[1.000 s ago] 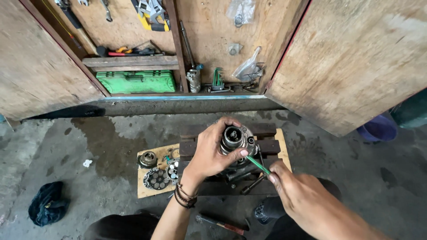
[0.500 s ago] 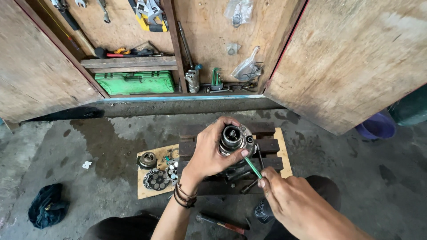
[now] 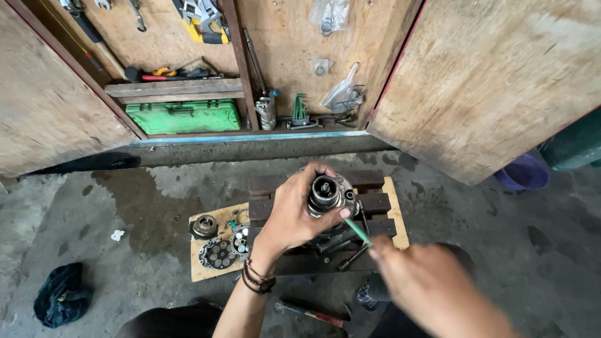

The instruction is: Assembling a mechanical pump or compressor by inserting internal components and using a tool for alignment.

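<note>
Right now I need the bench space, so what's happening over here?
A person's left hand grips a round grey metal machine part above dark wooden blocks. The right hand holds a thin green-handled tool against its side. Loose round metal pieces lie on a pale board beside it.

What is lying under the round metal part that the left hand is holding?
Under the metal part, held by the left hand, lie dark wooden blocks on a pale board. The hand covers whatever is directly beneath it.
</note>
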